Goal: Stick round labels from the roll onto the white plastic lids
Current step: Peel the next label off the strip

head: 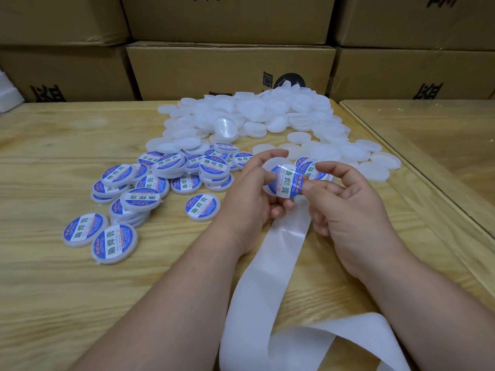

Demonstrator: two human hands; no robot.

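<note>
My left hand (254, 191) grips a white lid whose top carries a round blue-and-white label (286, 181). Its thumb lies across the label's left side. My right hand (345, 199) is beside it, thumb and forefinger pinching at the label's right edge and the label strip (310, 168) behind it. Empty white backing tape (270, 269) trails from under my hands toward the table's near edge. A heap of bare white lids (257, 113) lies farther back. Several labelled lids (150, 183) are scattered and stacked to the left.
Stacked cardboard boxes (230, 68) wall off the far side of the wooden table (80, 290). A second table with a glass top (434, 135) adjoins on the right. A white foam piece (6, 97) sits at the far left.
</note>
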